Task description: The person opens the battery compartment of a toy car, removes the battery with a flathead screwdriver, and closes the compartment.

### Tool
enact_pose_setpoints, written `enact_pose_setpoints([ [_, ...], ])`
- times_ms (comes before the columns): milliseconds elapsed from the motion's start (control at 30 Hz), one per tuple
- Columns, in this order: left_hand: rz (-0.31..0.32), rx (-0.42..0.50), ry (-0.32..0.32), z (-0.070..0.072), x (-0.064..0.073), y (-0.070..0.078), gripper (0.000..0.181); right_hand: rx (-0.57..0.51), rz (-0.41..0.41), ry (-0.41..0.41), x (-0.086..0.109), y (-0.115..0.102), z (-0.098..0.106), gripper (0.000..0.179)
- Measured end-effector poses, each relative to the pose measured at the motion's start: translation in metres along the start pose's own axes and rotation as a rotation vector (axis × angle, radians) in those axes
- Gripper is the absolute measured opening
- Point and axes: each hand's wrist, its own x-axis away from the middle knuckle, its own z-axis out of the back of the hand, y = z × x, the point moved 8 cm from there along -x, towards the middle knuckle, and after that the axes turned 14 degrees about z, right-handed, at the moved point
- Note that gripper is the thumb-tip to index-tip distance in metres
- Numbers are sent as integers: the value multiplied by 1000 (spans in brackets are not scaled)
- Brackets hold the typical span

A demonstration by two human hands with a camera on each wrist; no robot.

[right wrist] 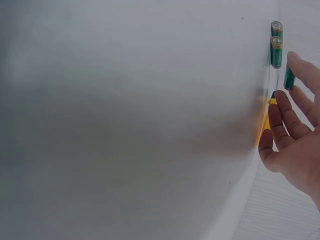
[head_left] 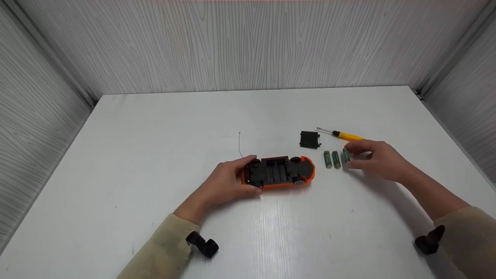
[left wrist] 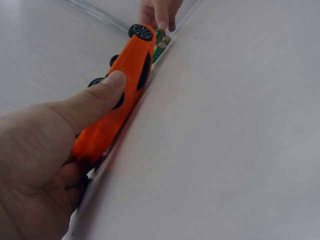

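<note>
An orange toy car (head_left: 279, 186) lies wheels up, its black underside showing an open battery compartment. My left hand (head_left: 228, 182) grips the car's left end between thumb and fingers; the left wrist view shows the thumb along the orange side (left wrist: 131, 70). At the right, my right hand (head_left: 378, 161) pinches a green battery (head_left: 346, 155) by its ends between thumb and forefinger. In the right wrist view that battery (right wrist: 289, 78) sits between the fingertips, the other fingers loosely bent. Two more green batteries (head_left: 332, 159) lie side by side just left of it.
A black battery cover (head_left: 309, 139) rests on the white table (head_left: 174, 128) behind the batteries. Beside it lies a screwdriver (head_left: 348, 136) with a yellow handle, partly behind my right hand. A thin wire antenna (head_left: 240, 144) sticks out from the car. Panels rise at the table's back and sides.
</note>
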Motion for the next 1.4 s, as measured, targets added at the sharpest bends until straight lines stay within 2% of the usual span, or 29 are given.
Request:
enact_pose_setpoints([
  [967,-3,33,-4,0,0,0,96,16,-40,-38,-2,3,-7,60],
  [1400,-5,7,2,0,0,1,94,65,-76,-77,-3,6,-9,62],
])
